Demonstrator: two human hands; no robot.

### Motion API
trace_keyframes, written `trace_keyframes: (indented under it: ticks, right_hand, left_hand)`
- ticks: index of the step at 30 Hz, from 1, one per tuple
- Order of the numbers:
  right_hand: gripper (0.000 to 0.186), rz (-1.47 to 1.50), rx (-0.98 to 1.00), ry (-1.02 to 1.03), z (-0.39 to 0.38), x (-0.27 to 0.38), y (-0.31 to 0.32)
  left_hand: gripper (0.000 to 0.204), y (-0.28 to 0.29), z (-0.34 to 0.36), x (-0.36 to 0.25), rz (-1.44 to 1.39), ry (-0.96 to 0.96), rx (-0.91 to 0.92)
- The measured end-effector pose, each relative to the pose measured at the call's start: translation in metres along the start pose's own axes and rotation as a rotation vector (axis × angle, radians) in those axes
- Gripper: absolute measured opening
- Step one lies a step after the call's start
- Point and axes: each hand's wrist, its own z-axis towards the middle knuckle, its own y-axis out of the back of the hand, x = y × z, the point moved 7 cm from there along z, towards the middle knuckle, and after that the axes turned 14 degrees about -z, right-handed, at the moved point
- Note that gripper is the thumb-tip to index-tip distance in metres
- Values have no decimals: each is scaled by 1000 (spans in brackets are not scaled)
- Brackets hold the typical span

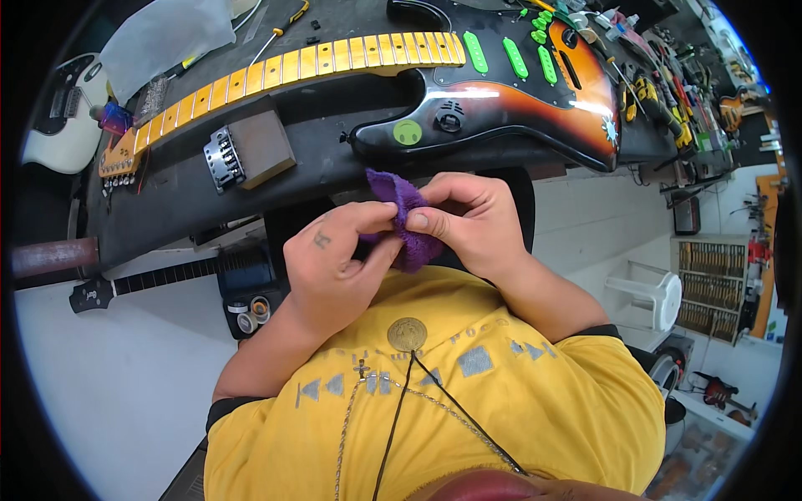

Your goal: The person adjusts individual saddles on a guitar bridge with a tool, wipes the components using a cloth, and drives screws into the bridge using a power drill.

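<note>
A crumpled purple cloth [407, 200] is pinched between my two hands, just off the workbench's near edge and in front of my chest. My left hand [338, 250] grips its left side with thumb and fingers. From the right, my right hand [476, 221] pinches the same cloth, its thumb lying on top. Whether anything small is wrapped inside the folds, I cannot tell. Beyond the hands, an electric guitar with a sunburst body [510, 117] and black pickguard lies on the bench. Its maple neck [292, 68] points left, and its pickup covers and knobs are bright green.
Left of the guitar body, a metal bridge [224, 159] leans on a wooden block [267, 146]. A yellow-handled screwdriver [288, 21] lies behind the neck. Pliers and other tools [656, 96] crowd the bench's right end. A white guitar [67, 117] stands far left; a white stool [656, 296] is right.
</note>
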Motion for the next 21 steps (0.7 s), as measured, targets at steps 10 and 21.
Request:
trace_keyframes:
  ticks: [10, 21]
  right_hand:
    - [17, 252, 131, -31, 6, -2, -15]
    - [24, -602, -682, 821, 136, 241, 70]
  left_hand:
    - [39, 13, -13, -2, -63, 22, -67]
    - [18, 91, -14, 2, -549, 179, -243]
